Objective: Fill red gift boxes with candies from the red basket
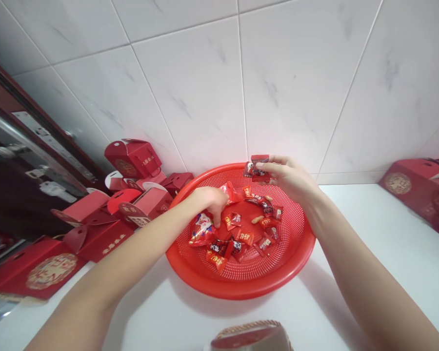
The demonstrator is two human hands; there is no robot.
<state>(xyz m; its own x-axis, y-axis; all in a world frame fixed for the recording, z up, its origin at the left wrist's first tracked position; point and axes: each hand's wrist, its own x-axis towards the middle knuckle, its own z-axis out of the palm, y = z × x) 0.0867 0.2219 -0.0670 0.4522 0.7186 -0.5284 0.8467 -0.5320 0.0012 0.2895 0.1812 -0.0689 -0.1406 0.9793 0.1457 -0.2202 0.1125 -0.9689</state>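
My left hand reaches down into a red plastic basket, its thumb pointing downward. Most of its fingers are hidden, so its grip does not show. It is right beside a shiny red packet and a larger red packet with blue and white print. Above the basket's back right rim, my right hand is closed on small dark-red candy packets. Several small wrapped candies, including an orange-red one, lie scattered on the basket's bottom. A peanut in its shell is among them.
Red gift boxes with gold print are piled at the left. Another red box stands at the right by the tiled wall. At the near edge of the white tabletop is a partly cut-off container with a braided rim.
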